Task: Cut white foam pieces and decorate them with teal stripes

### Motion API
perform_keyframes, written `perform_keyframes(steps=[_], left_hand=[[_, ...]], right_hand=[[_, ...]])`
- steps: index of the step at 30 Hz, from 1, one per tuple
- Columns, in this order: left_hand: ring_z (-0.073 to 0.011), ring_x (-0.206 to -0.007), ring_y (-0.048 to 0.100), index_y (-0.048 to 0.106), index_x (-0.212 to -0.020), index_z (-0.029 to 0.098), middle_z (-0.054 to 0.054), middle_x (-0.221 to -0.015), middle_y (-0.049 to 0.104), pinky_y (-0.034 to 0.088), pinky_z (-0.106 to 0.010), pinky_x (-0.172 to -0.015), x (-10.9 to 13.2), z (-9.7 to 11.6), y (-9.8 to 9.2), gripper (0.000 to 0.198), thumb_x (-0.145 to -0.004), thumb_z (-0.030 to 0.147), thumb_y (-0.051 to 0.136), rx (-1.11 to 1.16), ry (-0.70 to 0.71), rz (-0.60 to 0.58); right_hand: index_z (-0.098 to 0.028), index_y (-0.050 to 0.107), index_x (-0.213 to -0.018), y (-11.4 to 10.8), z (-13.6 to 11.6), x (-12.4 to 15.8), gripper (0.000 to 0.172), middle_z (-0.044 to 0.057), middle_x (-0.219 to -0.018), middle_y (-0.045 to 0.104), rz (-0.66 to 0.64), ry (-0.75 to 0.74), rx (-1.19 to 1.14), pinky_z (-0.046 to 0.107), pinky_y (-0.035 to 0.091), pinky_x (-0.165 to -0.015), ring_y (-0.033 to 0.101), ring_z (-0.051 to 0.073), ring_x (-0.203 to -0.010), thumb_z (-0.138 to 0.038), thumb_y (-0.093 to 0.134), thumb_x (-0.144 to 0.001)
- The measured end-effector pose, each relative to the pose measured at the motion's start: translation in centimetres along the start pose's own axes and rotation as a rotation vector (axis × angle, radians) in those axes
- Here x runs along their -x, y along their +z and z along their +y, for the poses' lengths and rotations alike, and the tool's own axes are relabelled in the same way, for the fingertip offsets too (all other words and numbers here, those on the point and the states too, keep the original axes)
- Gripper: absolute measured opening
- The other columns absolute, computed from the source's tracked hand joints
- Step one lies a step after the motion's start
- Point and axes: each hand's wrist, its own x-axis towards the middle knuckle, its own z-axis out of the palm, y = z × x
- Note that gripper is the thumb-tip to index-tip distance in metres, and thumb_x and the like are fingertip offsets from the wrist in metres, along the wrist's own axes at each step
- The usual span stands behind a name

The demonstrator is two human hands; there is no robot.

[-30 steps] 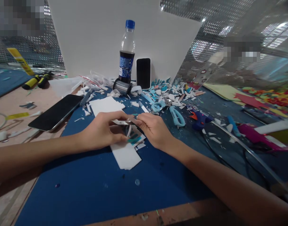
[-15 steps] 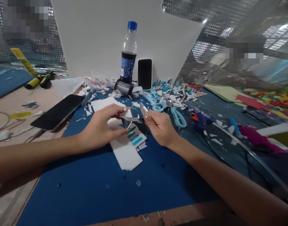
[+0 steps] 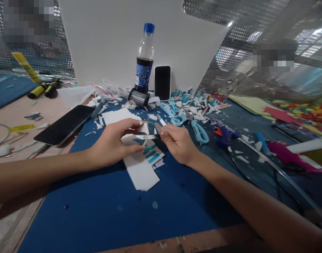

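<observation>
My left hand (image 3: 116, 138) pinches a small curved white piece (image 3: 144, 128) between thumb and fingertips, above the white sheets. My right hand (image 3: 178, 140) grips a slim, flat silver tool (image 3: 147, 137) with a dark section by the fingers; its exact kind is unclear. The tool's bright end points left and crosses in front of the white piece; whether they touch I cannot tell. Under the hands lies a white sheet (image 3: 143, 174), and on it a white piece with several teal strips (image 3: 153, 157). Light blue scissors (image 3: 199, 131) rest beyond my right hand.
A cola bottle (image 3: 144, 66), a wire spool (image 3: 139, 97) and an upright phone-like device (image 3: 162, 83) stand at the back. Foam scraps (image 3: 187, 102) are heaped beside them. A black phone (image 3: 66, 125) lies left; a blue glue gun (image 3: 225, 136) with a cord lies right.
The silver tool has turned, so its flat bright face now shows. It sits slightly lower against the white piece. Both hands stay nearly in place.
</observation>
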Motion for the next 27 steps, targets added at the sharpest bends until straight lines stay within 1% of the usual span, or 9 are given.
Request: perform_keyframes(steps=[6, 11, 15, 17, 19, 23, 27], left_hand=[[-0.0251, -0.097, 0.063, 0.058, -0.106, 0.010, -0.014, -0.104, 0.065, 0.054, -0.042, -0.090, 0.11, 0.28, -0.12, 0.039, -0.074, 0.028, 0.072, -0.033, -0.009, -0.045], [-0.0252, -0.095, 0.065, 0.059, -0.102, 0.009, -0.014, -0.100, 0.066, 0.055, -0.040, -0.086, 0.04, 0.61, -0.06, 0.036, -0.073, 0.026, 0.071, -0.050, -0.003, -0.045], [-0.0246, -0.093, 0.065, 0.059, -0.103, 0.010, -0.014, -0.102, 0.067, 0.056, -0.039, -0.085, 0.18, 0.44, -0.10, 0.034, -0.074, 0.024, 0.071, -0.064, 0.082, -0.013], [-0.0239, -0.094, 0.066, 0.059, -0.103, 0.012, -0.013, -0.105, 0.066, 0.056, -0.037, -0.084, 0.29, 0.20, -0.11, 0.033, -0.075, 0.023, 0.071, -0.062, 0.138, 0.015], [-0.0236, -0.094, 0.066, 0.058, -0.105, 0.013, -0.013, -0.106, 0.066, 0.056, -0.036, -0.085, 0.36, 0.02, -0.10, 0.033, -0.076, 0.023, 0.070, -0.078, 0.165, 0.026], [-0.0250, -0.093, 0.065, 0.059, -0.105, 0.012, -0.014, -0.103, 0.066, 0.056, -0.038, -0.083, 0.33, 0.14, -0.13, 0.032, -0.077, 0.022, 0.068, -0.138, 0.170, -0.003], [-0.0255, -0.096, 0.065, 0.061, -0.103, 0.010, -0.016, -0.105, 0.066, 0.055, -0.036, -0.081, 0.23, 0.58, -0.19, 0.028, -0.077, 0.016, 0.067, -0.214, 0.223, -0.058]], right_hand=[[-0.020, 0.039, -0.063, 0.33, -0.19, 0.05, 0.044, -0.002, -0.056, 0.039, -0.017, -0.031, -0.001, 0.026, 0.030, -0.054, 0.039, 0.011, -0.054, -0.041, 0.029, -0.100], [-0.019, 0.040, -0.064, 0.64, -0.42, 0.03, 0.045, -0.002, -0.057, 0.039, -0.014, -0.049, -0.010, 0.025, 0.029, -0.053, 0.038, 0.011, -0.054, -0.041, 0.027, -0.101], [-0.019, 0.040, -0.064, 0.53, -0.49, 0.02, 0.044, -0.002, -0.057, 0.039, -0.008, -0.059, -0.024, 0.025, 0.030, -0.053, 0.039, 0.012, -0.054, -0.040, 0.028, -0.100], [-0.019, 0.039, -0.064, 0.37, -0.46, 0.04, 0.042, -0.002, -0.056, 0.038, 0.013, -0.074, -0.034, 0.025, 0.030, -0.053, 0.039, 0.011, -0.053, -0.039, 0.029, -0.100], [-0.020, 0.040, -0.064, 0.23, -0.40, 0.07, 0.041, -0.002, -0.056, 0.037, 0.029, -0.088, -0.029, 0.025, 0.030, -0.052, 0.038, 0.011, -0.052, -0.037, 0.031, -0.100], [-0.019, 0.042, -0.067, 0.17, -0.43, 0.13, 0.037, -0.002, -0.057, 0.041, 0.009, -0.095, -0.018, 0.025, 0.031, -0.053, 0.040, 0.011, -0.053, -0.033, 0.032, -0.100], [-0.019, 0.042, -0.065, 0.28, -0.69, 0.16, 0.039, -0.002, -0.057, 0.039, -0.009, -0.108, -0.010, 0.024, 0.031, -0.053, 0.039, 0.011, -0.053, -0.032, 0.032, -0.100]])
